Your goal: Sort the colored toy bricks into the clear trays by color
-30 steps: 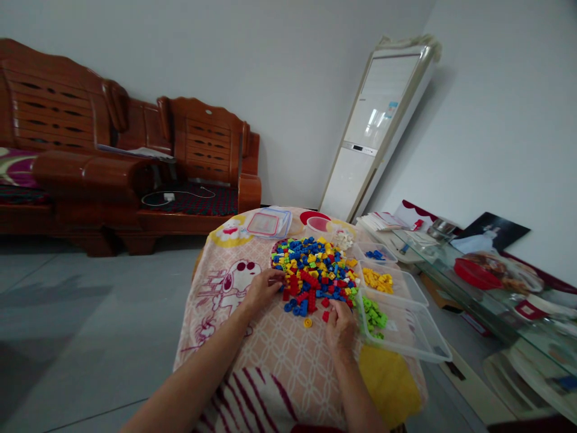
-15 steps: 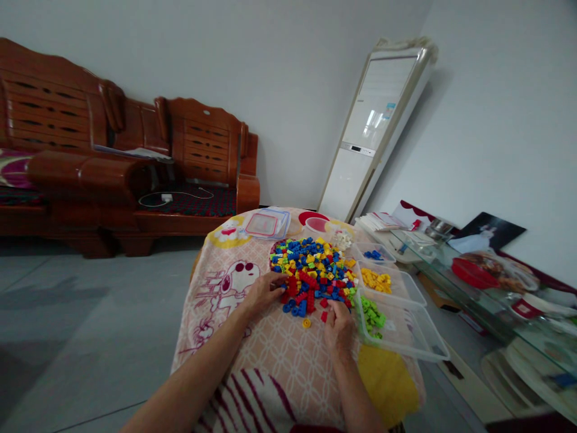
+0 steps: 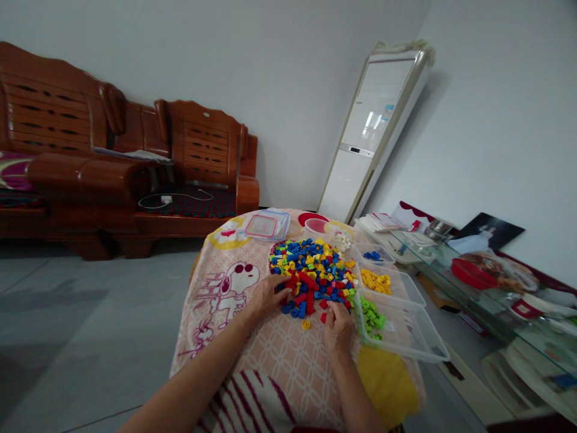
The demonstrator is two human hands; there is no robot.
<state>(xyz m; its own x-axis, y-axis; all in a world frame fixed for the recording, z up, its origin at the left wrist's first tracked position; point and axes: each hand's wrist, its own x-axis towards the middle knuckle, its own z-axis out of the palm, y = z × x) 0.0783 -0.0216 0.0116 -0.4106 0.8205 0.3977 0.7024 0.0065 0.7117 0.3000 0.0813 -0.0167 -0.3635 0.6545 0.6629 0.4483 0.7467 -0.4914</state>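
A heap of small red, blue, yellow and green bricks (image 3: 311, 270) lies on a table under a cartoon-print cloth (image 3: 234, 282). My left hand (image 3: 265, 291) rests at the heap's left edge, fingers curled against the bricks; whether it holds one is hidden. My right hand (image 3: 338, 325) sits at the heap's near edge, fingertips pinched among red and blue bricks. A loose yellow piece (image 3: 306, 325) lies between my hands. To the right stand clear tubs: one with green bricks (image 3: 406, 337), one with yellow bricks (image 3: 383, 282), one with blue bricks (image 3: 374, 255).
Clear lids (image 3: 265, 225) and a red-rimmed round tub (image 3: 315, 224) lie at the table's far side. A wooden sofa (image 3: 112, 162) stands at the left, a standing air conditioner (image 3: 369, 132) behind. A low glass table (image 3: 496, 288) with dishes runs along the right.
My left hand has slid a little nearer along the heap's left edge. My right hand stays at the near edge. The view has shifted slightly.
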